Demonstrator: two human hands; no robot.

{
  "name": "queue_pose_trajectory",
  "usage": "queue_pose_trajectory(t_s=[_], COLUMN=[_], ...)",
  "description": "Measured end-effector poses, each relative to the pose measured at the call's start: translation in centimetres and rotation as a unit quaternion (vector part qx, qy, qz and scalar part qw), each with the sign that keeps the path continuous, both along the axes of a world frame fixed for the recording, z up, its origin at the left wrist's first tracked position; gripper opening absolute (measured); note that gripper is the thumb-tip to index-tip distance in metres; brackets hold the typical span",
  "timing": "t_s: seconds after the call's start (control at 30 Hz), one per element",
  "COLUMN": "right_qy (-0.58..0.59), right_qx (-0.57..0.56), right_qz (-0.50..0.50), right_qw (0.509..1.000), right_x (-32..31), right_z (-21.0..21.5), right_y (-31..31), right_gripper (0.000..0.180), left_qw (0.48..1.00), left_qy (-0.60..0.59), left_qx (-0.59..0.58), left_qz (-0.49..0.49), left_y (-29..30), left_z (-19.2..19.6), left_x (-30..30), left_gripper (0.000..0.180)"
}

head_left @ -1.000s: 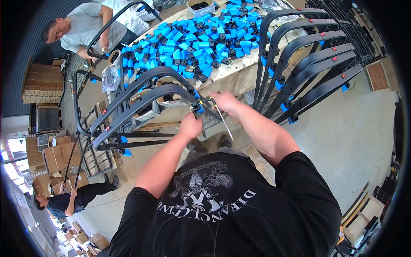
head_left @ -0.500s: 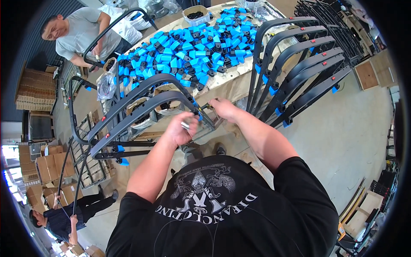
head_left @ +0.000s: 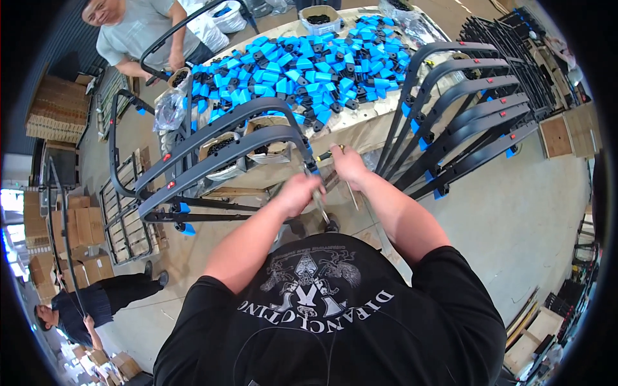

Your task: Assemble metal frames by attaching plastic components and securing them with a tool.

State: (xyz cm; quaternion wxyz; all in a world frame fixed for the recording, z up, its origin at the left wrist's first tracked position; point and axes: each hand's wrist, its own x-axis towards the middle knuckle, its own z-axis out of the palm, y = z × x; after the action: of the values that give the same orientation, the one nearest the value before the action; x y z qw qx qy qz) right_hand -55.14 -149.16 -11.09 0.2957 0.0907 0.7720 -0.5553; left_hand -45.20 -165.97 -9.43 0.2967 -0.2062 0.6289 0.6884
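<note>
At the right end of the front curved frame [head_left: 235,148], which slants away leftward, the left hand [head_left: 301,194] lies nearer and the right hand [head_left: 351,165] farther, fingers clamped respectively on a blurred metal tool [head_left: 320,207] and a yellow-and-black handle [head_left: 324,156].

Ribbed dark wall [head_left: 61,42], pale floor [head_left: 508,219], bright windows [head_left: 11,201]

Hands [head_left: 300,195] near black frame [head_left: 248,142]

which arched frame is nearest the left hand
The front frame of the left pair: its end comes down beside the left hand; the rear frame arches behind it.
</note>
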Motion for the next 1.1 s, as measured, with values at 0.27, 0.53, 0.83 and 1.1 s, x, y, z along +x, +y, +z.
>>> queue_pose_trajectory(t_s=[0.27,0.53,0.83,1.1], right_qy=[0.08,0.077,0.043,0.067], right_qx=[-0.017,-0.008,-0.019,0.003], right_qz=[-0.01,-0.03,-0.012,-0.002], right_qw=[0.997,0.997,0.999,0.998], right_x=[1.2,1.4,1.1,1.2], right_z=[-1.2,0.5,0.6,0.4], right_y=[-0.9,-1.2,-1.7,-1.4], right_gripper=[0.048,0.045,0.047,0.045], left_qw=[0.997,0.917,0.902,0.89], left_qy=[-0.018,0.125,0.08,0.195], left_qx=[0.008,-0.37,-0.422,-0.413], left_qz=[0.079,-0.077,-0.035,-0.016], left_y=[0.0,2.2,3.2,2.2], left_z=[0.9,-1.1,-2.6,-2.7], left_x=[-0.8,0.5,1.2,2.7], left_gripper=[0.017,0.036,0.051,0.035])
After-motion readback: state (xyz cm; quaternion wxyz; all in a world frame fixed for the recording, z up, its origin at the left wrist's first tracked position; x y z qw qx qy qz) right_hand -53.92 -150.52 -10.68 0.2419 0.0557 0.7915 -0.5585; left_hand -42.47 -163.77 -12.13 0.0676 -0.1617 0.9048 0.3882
